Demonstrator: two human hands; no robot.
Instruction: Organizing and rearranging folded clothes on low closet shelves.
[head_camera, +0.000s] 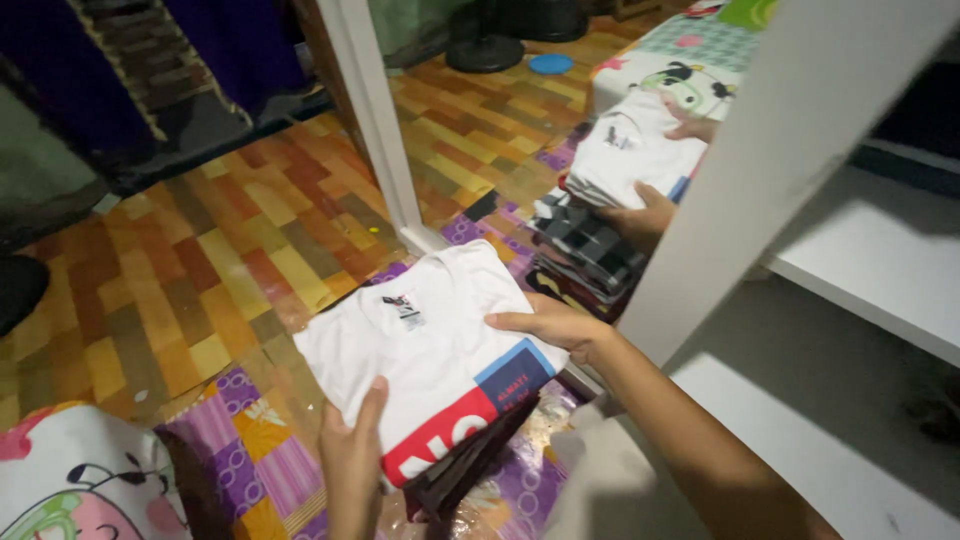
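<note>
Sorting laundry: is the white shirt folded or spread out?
Folded: the white shirt is a compact rectangle, held by left hand and right hand.

1. Open patterned floor (200, 250) lies from 9 to 12 o'clock, offering free passage.
2. A white cabinet door (760, 160) blocks 2 o'clock.
3. White shelves (880, 270) at 3 o'clock stand open behind it.
4. A mirror frame (385, 130) rises at 12 o'clock.
</note>
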